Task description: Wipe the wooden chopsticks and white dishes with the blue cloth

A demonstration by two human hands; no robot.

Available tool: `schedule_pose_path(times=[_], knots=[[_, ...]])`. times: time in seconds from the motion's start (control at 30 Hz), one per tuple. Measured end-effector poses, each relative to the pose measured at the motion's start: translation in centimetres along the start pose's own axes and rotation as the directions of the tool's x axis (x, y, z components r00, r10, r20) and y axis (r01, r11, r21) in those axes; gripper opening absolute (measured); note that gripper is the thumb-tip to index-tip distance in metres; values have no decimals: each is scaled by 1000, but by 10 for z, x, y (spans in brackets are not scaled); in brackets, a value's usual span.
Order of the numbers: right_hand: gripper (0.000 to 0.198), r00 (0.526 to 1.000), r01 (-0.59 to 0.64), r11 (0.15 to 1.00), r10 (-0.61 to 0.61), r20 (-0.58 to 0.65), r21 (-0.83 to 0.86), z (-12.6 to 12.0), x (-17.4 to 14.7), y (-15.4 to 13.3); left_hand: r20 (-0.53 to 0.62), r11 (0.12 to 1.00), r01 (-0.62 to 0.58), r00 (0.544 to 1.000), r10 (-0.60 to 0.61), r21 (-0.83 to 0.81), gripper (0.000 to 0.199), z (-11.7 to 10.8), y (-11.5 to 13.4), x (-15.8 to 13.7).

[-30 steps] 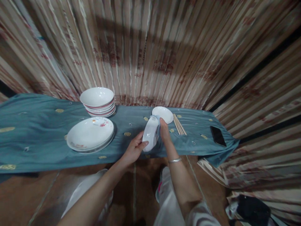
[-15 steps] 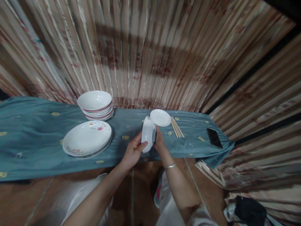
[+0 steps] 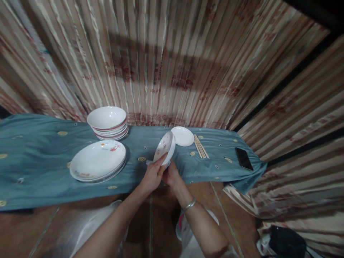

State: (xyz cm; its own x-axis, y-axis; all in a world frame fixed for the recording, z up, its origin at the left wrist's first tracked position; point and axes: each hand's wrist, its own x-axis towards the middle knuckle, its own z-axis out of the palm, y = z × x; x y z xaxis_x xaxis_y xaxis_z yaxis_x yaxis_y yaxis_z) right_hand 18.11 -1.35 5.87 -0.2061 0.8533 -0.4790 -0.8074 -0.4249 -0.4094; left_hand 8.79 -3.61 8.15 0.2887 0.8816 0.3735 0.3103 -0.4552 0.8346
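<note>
Over the tablecloth [image 3: 200,171], a tilted floral bowl [image 3: 162,146] juts beyond the left hand [image 3: 151,177] gripping its near edge (right hand [image 3: 172,175] beneath, its hold I cannot tell).

I see the bowl [image 3: 163,147] near the middle of my view as smooth glazed ceramic with a soft shine; the rag [image 3: 148,162] against it is thin cloth, mostly hidden. The bowl stack [image 3: 109,122] at 9 o'clock, the plates [image 3: 98,159] at 8 and the saucer [image 3: 184,136] look just as glossy. At 4, the chopsticks [image 3: 201,147] appear matt wood; beyond them, the phone [image 3: 244,158] is smooth and dark. The tablecloth [image 3: 220,154] has a faint sheen and creases. At 12, I get a pleated fabric curtain [image 3: 145,64]. The bracelet [image 3: 190,205] at 5 shines like polished metal.
</note>
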Motion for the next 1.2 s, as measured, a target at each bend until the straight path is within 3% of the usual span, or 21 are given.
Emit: schedule_pose_path(times=[0.2, 0.53, 0.67, 0.8, 0.9, 1.0, 1.1, 1.2], knots=[[29, 993, -117, 993, 117, -1, -12, 5, -21, -5, 72, 983, -88, 994, 77, 159, 46, -1, -5, 0], [29, 991, -133, 991, 133, -30, -31, -2, -45, -30, 199, 949, -126, 978, 69, 289, 52, 8, -9, 2], [30, 992, -98, 988, 88, -90, -115, -12, -45, -41, 215, 937, -157, 972, 91, 313, 53, 13, -16, 0], [24, 994, 41, 963, -65, -83, -266, -29, -40, -48, 244, 899, -160, 968, 61, 408, 55, 19, -24, -5], [28, 984, 144, 887, -177, -33, -439, -44, -38, -54, 282, 872, -156, 959, 22, 463, 56, 22, -25, -7], [36, 954, 220, 725, -298, -10, -652, -57, -35, -63, 310, 852, -162, 951, -1, 498, 58, 24, -23, -9], [38, 929, 242, 556, -370, 24, -795, -67, -32, -72, 355, 817, -182, 934, -30, 547, 64, 26, -22, -11], [37, 922, 234, 476, -385, 38, -848, -75, -28, -76, 377, 792, -190, 924, -55, 580, 68, 27, -20, -11]])
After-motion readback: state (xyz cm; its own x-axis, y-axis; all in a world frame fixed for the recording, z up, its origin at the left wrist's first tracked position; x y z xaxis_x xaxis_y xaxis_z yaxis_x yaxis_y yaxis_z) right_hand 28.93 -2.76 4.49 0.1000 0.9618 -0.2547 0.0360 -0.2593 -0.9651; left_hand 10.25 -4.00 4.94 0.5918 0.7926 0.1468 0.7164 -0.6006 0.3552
